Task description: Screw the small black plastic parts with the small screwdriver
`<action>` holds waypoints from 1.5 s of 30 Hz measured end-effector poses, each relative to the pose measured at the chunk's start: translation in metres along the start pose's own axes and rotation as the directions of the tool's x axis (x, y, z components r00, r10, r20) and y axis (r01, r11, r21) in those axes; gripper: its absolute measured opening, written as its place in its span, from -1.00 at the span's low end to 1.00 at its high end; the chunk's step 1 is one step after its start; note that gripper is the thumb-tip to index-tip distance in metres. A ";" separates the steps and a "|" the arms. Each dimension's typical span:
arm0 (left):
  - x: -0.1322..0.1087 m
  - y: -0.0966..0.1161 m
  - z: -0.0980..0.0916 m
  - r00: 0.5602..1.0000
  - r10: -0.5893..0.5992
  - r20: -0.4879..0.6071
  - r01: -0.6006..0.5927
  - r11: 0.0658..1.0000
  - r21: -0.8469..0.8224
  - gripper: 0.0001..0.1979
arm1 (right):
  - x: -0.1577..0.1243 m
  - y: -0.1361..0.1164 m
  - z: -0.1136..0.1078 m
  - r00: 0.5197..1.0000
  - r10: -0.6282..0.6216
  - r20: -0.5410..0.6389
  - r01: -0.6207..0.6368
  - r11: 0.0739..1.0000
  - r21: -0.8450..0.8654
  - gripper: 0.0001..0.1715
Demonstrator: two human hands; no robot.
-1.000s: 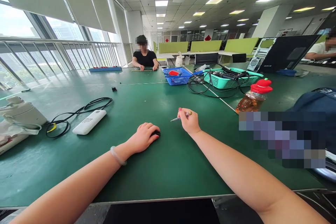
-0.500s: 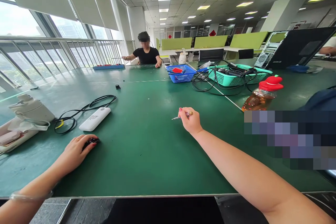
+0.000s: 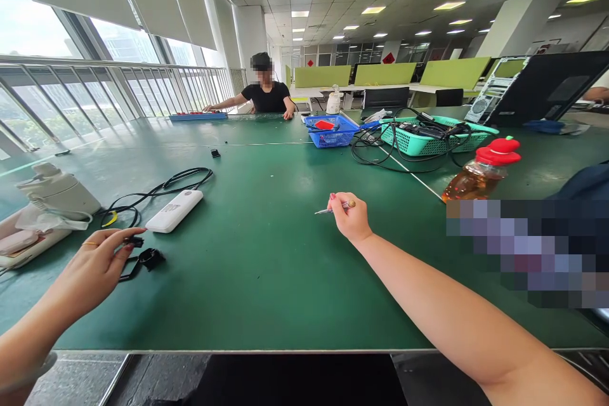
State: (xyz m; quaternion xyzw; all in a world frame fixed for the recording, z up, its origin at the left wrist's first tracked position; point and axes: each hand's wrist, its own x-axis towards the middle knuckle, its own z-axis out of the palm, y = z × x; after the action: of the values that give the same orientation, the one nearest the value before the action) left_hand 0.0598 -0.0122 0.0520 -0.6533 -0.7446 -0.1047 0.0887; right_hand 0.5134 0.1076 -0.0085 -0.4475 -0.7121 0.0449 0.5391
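Note:
My left hand (image 3: 98, 260) is closed on a small black part (image 3: 134, 241), pinched between thumb and fingers just above the table. Right beside it on the green tabletop lies another black piece (image 3: 151, 259), partly behind the fingers. My right hand (image 3: 351, 214) grips a small screwdriver (image 3: 324, 211) in a fist over the middle of the table. Its thin metal tip points left, and a gold-coloured end (image 3: 351, 203) shows above the fingers. What the black pieces are exactly is too small to tell.
A white power bank (image 3: 175, 210) and a looped black cable (image 3: 157, 190) lie left, near a white bottle (image 3: 57, 193). Baskets, blue (image 3: 333, 134) and green (image 3: 419, 143), stand at the back right, before a red-capped bottle (image 3: 480, 171). Another person (image 3: 266, 96) sits opposite.
My left hand has moved left and lifted with a small black part, leaving another black piece uncovered on the table. My right hand still holds the screwdriver in nearly the same place.

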 end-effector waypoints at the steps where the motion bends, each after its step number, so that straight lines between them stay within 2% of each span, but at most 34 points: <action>1: -0.001 -0.001 0.002 0.999 0.005 0.032 -0.006 1.000 0.016 -0.46 | 0.000 0.000 0.000 1.000 -0.003 0.001 0.003 1.000 0.000 -0.44; 8: -0.003 -0.001 0.016 0.986 0.050 0.161 -0.066 0.993 0.096 -0.47 | 0.000 -0.001 -0.001 1.000 -0.023 -0.001 0.023 1.000 0.002 -0.45; 15: 0.004 -0.008 0.024 0.984 0.098 0.150 -0.112 0.990 0.086 -0.49 | -0.001 -0.002 -0.002 1.000 -0.022 0.012 0.022 1.000 -0.005 -0.44; 21: 0.007 -0.011 0.025 0.984 0.085 0.154 -0.096 0.993 0.068 -0.51 | -0.001 -0.003 -0.002 0.999 -0.032 0.025 0.031 0.999 0.004 -0.44; 28: 0.009 -0.009 0.023 0.978 -0.051 0.202 0.036 0.996 0.079 -0.40 | 0.000 -0.003 0.000 0.998 -0.045 0.038 0.045 0.999 0.000 -0.47; 36: 0.009 -0.013 0.029 0.981 -0.003 0.193 -0.009 0.998 0.057 -0.46 | 0.000 -0.003 0.000 0.997 -0.065 0.046 0.066 0.998 -0.015 -0.47; 39: 0.011 -0.020 0.035 0.985 0.019 0.171 -0.028 0.998 0.048 -0.42 | -0.001 -0.002 0.000 0.996 -0.073 0.047 0.074 0.997 -0.014 -0.48; 45: 0.009 -0.022 0.037 0.974 -0.014 0.227 -0.002 0.998 0.069 -0.33 | -0.001 0.000 0.000 0.994 -0.108 0.031 0.108 0.994 -0.011 -0.50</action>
State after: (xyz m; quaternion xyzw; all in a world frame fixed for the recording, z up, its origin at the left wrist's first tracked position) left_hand 0.0369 0.0040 0.0177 -0.6554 -0.7549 -0.0036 0.0250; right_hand 0.5134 0.1070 -0.0095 -0.4109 -0.7436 0.0180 0.5272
